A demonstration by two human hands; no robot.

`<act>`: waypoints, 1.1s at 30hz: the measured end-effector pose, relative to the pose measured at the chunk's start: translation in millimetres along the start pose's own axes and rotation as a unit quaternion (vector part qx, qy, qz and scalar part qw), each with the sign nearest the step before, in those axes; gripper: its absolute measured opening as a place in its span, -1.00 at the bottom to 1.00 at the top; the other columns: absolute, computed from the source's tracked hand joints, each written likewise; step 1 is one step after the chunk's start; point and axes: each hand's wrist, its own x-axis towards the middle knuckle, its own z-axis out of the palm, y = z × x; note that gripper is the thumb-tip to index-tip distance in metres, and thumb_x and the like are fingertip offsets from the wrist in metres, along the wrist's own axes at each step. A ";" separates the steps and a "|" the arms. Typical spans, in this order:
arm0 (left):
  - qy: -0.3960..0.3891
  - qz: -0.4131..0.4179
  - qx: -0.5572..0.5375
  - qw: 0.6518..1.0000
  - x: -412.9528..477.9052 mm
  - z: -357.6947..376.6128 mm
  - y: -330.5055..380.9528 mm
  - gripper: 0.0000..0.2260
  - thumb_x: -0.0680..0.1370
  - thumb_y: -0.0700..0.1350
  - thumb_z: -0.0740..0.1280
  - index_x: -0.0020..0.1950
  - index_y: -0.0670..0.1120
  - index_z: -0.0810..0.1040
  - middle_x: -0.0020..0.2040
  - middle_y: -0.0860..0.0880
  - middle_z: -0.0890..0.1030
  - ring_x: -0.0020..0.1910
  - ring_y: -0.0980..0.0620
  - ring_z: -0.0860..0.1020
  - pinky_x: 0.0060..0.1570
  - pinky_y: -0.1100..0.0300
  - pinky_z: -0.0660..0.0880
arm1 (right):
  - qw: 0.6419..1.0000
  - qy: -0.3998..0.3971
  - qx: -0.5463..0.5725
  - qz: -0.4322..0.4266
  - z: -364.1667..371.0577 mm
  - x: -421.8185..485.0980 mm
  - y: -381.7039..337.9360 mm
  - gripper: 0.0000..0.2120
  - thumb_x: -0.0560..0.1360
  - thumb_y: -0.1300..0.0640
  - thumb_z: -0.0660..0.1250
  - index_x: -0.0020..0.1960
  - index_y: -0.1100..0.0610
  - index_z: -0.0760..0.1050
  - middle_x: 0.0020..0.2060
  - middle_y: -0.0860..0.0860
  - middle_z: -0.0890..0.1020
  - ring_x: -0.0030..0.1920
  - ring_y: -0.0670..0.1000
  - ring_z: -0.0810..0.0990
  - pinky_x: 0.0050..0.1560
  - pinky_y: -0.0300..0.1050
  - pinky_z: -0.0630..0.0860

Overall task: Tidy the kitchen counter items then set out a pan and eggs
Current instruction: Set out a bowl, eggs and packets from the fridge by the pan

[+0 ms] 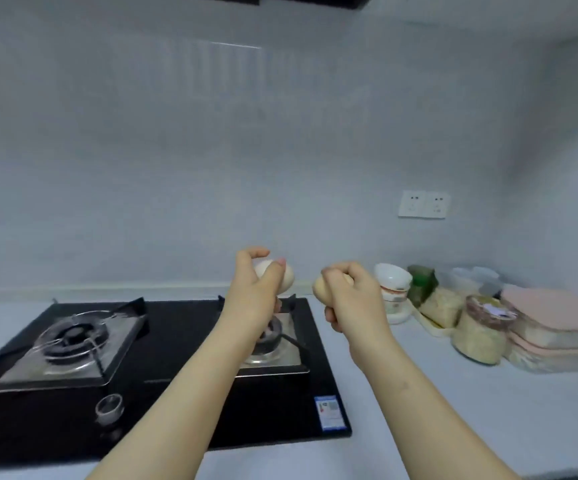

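I hold one egg in each hand, both raised in front of the pale wall. My left hand point(252, 289) is curled round a pale egg point(285, 277), with the thumb across its front and the forefinger arched over the top. It hangs above the right burner point(273, 337) of the black glass gas hob point(183, 341). My right hand point(353, 299) grips a slightly browner egg point(322, 289), fingers wrapped over it so that only its left end shows. This hand is over the white counter point(453, 410), just beside the hob's right edge. The two eggs are near each other but apart.

The left burner point(72, 337) has its pan support on it, and a round control knob point(109, 407) stands near the hob's front. Along the wall to my right stand a stack of small patterned bowls point(393, 289), a bag with a green top point(422, 284), a lidded jar point(479, 330) of pale food and a stack of pink-lidded boxes point(554, 327). A double wall socket point(423, 204) is above them
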 end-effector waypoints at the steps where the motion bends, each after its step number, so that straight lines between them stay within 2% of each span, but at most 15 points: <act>1: 0.037 -0.001 0.010 0.999 -2.7 -22.2 -3.6 -0.86 0.60 -0.03 0.18 0.14 0.07 0.31 -0.14 0.01 0.45 -0.39 0.06 0.41 -0.26 0.18 0.45 | 1.000 -0.030 0.003 0.005 22.0 -2.0 2.1 -0.87 0.49 0.16 0.22 -0.23 0.02 0.42 -0.32 0.02 0.48 -0.41 0.00 0.37 -0.58 -0.33 0.26; 5: 0.135 -0.020 0.037 0.990 -16.5 -107.5 -18.7 -0.87 0.60 -0.05 0.18 0.14 0.00 0.35 -0.18 -0.01 0.46 -0.39 0.06 0.40 -0.27 0.18 0.46 | 0.990 -0.136 -0.002 0.024 104.4 -27.0 8.1 -0.92 0.48 0.11 0.21 -0.18 0.03 0.44 -0.33 0.02 0.49 -0.43 0.00 0.39 -0.40 -0.19 0.34; 8: 0.188 -0.042 0.042 0.980 -27.0 -165.4 -26.7 -0.90 0.60 -0.07 0.18 0.10 -0.03 0.38 -0.16 -0.03 0.48 -0.38 0.06 0.41 -0.31 0.22 0.45 | 0.979 -0.200 0.003 0.037 161.1 -50.8 9.7 -0.93 0.49 0.11 0.21 -0.17 0.02 0.43 -0.28 0.03 0.51 -0.44 -0.02 0.41 -0.45 -0.23 0.32; 12: 0.244 -0.052 0.028 0.968 -37.8 -247.4 -35.1 -0.96 0.60 -0.11 0.18 0.01 -0.01 0.40 -0.17 0.00 0.50 -0.39 0.10 0.42 -0.31 0.24 0.45 | 0.960 -0.278 0.009 0.041 248.4 -83.5 7.7 -0.91 0.50 0.09 0.22 -0.18 -0.02 0.42 -0.18 0.06 0.54 -0.33 0.00 0.45 -0.44 -0.24 0.34; 15: 0.271 -0.069 0.042 0.959 -42.6 -312.2 -39.8 -0.92 0.60 -0.11 0.17 0.06 -0.03 0.42 -0.18 0.03 0.46 -0.36 0.09 0.41 -0.29 0.25 0.45 | 0.952 -0.302 0.009 0.049 309.6 -105.8 5.3 -0.90 0.53 0.09 0.21 -0.15 -0.01 0.42 -0.17 0.05 0.54 -0.35 -0.01 0.44 -0.47 -0.28 0.34; 18: 0.276 -0.093 0.067 0.954 -44.8 -385.1 -46.6 -0.88 0.60 -0.08 0.17 0.10 -0.04 0.41 -0.13 -0.01 0.47 -0.34 0.06 0.41 -0.26 0.24 0.47 | 0.944 -0.321 0.024 0.069 374.7 -131.2 -1.6 -0.93 0.53 0.12 0.19 -0.10 0.06 0.43 -0.25 0.02 0.52 -0.41 -0.03 0.41 -0.40 -0.20 0.34; 22: 0.287 -0.126 0.072 0.947 -48.0 -475.5 -62.4 -0.89 0.58 -0.07 0.17 0.08 -0.03 0.43 -0.14 -0.02 0.48 -0.33 0.05 0.42 -0.21 0.20 0.48 | 0.932 -0.349 0.041 0.090 459.4 -165.5 -5.1 -0.92 0.54 0.17 0.18 -0.04 0.14 0.43 -0.37 0.00 0.47 -0.46 -0.04 0.38 -0.52 -0.29 0.29; 26: 0.303 -0.150 0.059 0.939 -43.2 -541.0 -77.1 -0.90 0.59 -0.05 0.18 0.04 -0.02 0.43 -0.18 -0.02 0.49 -0.35 0.06 0.42 -0.23 0.21 0.49 | 0.923 -0.368 0.020 0.109 526.0 -184.2 0.0 -0.93 0.53 0.12 0.19 -0.07 0.09 0.43 -0.28 0.04 0.49 -0.43 -0.03 0.41 -0.45 -0.24 0.32; 29: 0.317 -0.155 0.052 0.934 -30.9 -584.7 -91.2 -0.93 0.59 -0.05 0.18 -0.02 0.00 0.43 -0.17 -0.03 0.49 -0.36 0.07 0.42 -0.25 0.22 0.49 | 0.917 -0.383 0.000 0.108 572.2 -186.1 3.1 -0.91 0.55 0.10 0.18 -0.02 0.09 0.44 -0.26 0.07 0.50 -0.43 -0.04 0.42 -0.44 -0.23 0.33; 33: 0.325 -0.163 0.054 0.930 -6.9 -630.3 -107.4 -0.92 0.60 -0.04 0.16 0.01 0.00 0.42 -0.17 -0.04 0.47 -0.35 0.08 0.41 -0.24 0.22 0.48 | 0.909 -0.402 -0.012 0.111 629.9 -177.6 6.5 -0.92 0.56 0.09 0.19 -0.01 0.07 0.43 -0.23 0.09 0.51 -0.42 -0.05 0.43 -0.43 -0.23 0.37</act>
